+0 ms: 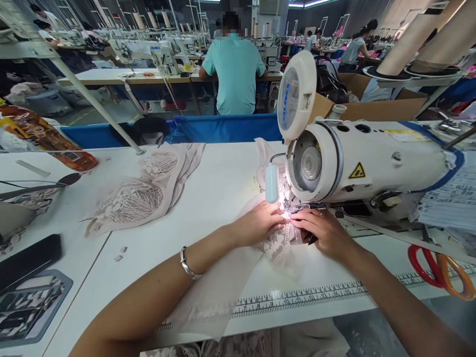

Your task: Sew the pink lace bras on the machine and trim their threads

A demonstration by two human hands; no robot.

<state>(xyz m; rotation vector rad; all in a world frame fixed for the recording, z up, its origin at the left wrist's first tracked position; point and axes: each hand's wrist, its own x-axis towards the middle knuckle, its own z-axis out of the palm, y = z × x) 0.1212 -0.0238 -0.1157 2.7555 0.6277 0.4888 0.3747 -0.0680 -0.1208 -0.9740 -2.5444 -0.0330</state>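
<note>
A pale pink lace fabric piece lies under the needle area of a white sewing machine, lit by a small lamp. My left hand has its fingers bent together on the lace, left of the needle. Close by on the right, my right hand holds down the lace with its fingers by the presser foot. Beneath that palm sits a dark pointed object, mostly hidden, whose kind I cannot make out. Sheer fabric trails from the lace under my left forearm to the table's front edge.
Stacked lace pieces lie left on the white table. Scissors with red and orange handles lie at right, near a printed ruler strip. A bottle, a phone and a grey-rimmed tray occupy the left. A co-worker sits ahead.
</note>
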